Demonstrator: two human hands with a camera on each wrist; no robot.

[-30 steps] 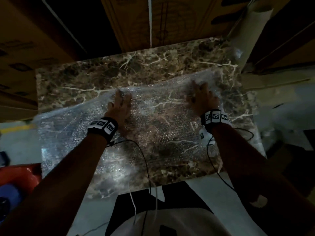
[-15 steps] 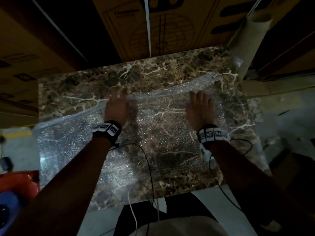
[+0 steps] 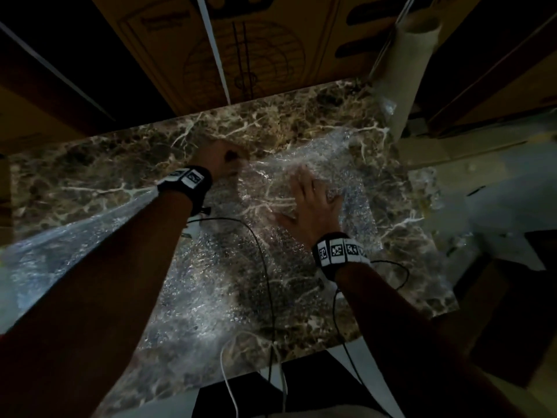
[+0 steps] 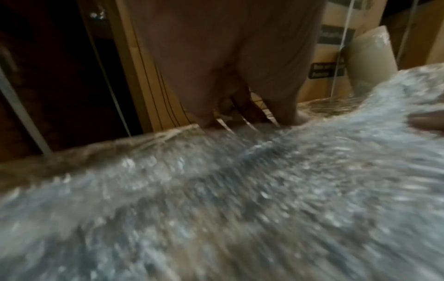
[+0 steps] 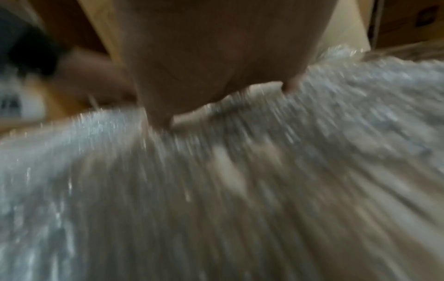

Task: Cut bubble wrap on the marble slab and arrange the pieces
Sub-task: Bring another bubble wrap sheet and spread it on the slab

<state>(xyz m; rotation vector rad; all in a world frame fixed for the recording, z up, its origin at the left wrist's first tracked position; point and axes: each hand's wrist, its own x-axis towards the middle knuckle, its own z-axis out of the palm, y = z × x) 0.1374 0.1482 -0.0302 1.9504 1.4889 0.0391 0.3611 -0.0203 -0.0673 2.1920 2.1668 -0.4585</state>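
A clear sheet of bubble wrap lies over the brown veined marble slab, its left end hanging past the slab's edge. My left hand is curled at the sheet's far edge and grips it there; in the left wrist view its fingers come down onto that edge of the wrap. My right hand lies flat with fingers spread on the sheet, just right of the left hand. The right wrist view is blurred, showing that hand on the wrap. No cutting tool is in sight.
Large cardboard boxes stand right behind the slab. A roll of bubble wrap on a cardboard tube leans at the slab's far right corner. Thin cables trail from both wristbands across the sheet. Pale floor lies to the right.
My left hand has gone from flat to curled on the far edge and shifted right. My right hand slid left and nearer, staying flat. The sheet's far right part has bunched up.
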